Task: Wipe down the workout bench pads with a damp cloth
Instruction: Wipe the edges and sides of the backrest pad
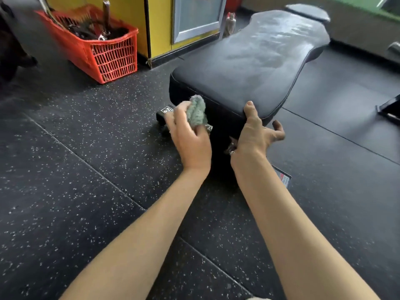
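Observation:
A long black bench pad runs from the middle of the view up to the right, its top streaked with wet smears. A smaller black pad lies beyond its far end. My left hand grips a bunched grey-green cloth against the near end face of the long pad. My right hand holds the pad's near right corner, thumb on top and fingers spread below the edge. The bench frame under the pad is mostly hidden in shadow.
A red plastic basket full of metal handles stands on the speckled rubber floor to the left. Behind it is a yellow wall with a framed panel. A black foot of other equipment shows at the right edge.

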`<control>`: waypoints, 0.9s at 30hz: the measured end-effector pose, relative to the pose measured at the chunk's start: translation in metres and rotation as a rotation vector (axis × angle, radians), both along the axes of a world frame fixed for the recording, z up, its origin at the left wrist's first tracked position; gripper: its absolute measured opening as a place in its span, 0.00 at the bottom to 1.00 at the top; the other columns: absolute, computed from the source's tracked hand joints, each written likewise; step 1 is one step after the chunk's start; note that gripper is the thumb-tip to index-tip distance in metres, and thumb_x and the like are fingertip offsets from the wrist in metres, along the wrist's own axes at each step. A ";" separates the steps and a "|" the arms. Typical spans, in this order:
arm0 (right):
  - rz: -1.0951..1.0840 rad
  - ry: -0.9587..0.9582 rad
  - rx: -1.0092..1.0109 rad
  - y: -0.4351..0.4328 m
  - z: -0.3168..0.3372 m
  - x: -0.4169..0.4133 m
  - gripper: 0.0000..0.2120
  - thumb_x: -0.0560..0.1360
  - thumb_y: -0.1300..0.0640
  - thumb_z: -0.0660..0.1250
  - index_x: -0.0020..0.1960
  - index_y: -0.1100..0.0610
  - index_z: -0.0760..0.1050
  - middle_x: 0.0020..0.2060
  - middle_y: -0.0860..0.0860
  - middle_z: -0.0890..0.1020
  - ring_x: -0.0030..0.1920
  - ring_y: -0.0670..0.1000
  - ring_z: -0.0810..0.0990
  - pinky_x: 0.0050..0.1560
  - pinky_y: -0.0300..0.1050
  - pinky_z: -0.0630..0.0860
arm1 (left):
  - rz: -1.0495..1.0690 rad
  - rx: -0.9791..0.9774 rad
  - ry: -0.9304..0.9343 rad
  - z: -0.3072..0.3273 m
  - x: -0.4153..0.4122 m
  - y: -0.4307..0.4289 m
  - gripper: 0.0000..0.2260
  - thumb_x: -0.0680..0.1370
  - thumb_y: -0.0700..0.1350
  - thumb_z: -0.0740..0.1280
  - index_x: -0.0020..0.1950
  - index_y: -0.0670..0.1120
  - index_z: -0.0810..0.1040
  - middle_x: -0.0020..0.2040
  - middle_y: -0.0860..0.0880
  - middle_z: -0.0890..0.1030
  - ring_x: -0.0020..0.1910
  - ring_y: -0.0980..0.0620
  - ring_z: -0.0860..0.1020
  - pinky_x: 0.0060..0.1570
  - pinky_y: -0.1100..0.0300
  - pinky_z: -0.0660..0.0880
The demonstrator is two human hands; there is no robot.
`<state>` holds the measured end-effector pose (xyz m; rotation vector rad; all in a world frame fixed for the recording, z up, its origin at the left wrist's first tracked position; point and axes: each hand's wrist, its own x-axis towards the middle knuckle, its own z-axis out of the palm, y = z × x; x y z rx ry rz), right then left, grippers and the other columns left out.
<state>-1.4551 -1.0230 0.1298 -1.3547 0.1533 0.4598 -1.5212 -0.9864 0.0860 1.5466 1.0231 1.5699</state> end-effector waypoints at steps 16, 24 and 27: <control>0.049 -0.027 0.064 -0.012 -0.001 0.008 0.39 0.68 0.46 0.76 0.66 0.48 0.52 0.56 0.53 0.71 0.56 0.57 0.77 0.61 0.56 0.75 | -0.114 0.202 0.228 0.005 0.006 -0.022 0.18 0.70 0.30 0.63 0.56 0.44 0.74 0.50 0.46 0.71 0.46 0.51 0.72 0.45 0.62 0.70; 0.070 -0.062 0.033 -0.011 -0.002 0.003 0.39 0.70 0.46 0.74 0.69 0.50 0.52 0.54 0.50 0.70 0.57 0.55 0.74 0.62 0.57 0.74 | 0.019 0.044 0.098 0.016 -0.003 0.009 0.15 0.69 0.28 0.60 0.53 0.40 0.74 0.48 0.45 0.69 0.42 0.49 0.71 0.43 0.67 0.69; 0.120 -0.043 0.021 -0.014 -0.007 0.012 0.44 0.67 0.45 0.76 0.71 0.50 0.51 0.62 0.55 0.71 0.57 0.56 0.77 0.61 0.56 0.76 | -0.149 0.283 0.198 0.007 0.008 -0.035 0.13 0.72 0.37 0.59 0.55 0.43 0.75 0.48 0.45 0.72 0.44 0.47 0.74 0.43 0.55 0.74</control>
